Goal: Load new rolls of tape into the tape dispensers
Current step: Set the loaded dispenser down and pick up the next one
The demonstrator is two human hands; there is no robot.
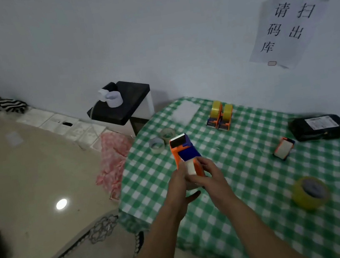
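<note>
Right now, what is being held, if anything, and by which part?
The left hand and right hand both grip the orange-and-blue tape dispenser at its near end, around the white roll; its cutter end sticks out free.

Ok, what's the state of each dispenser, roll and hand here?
Held dispenser: off the table, white roll inside.
Left hand: grips it.
Right hand: grips it.
Back dispensers: upright, yellow rolls loaded.
Right dispenser: lying down, loaded.
Yellow roll: loose, flat.
Thin rolls: loose, flat.
</note>
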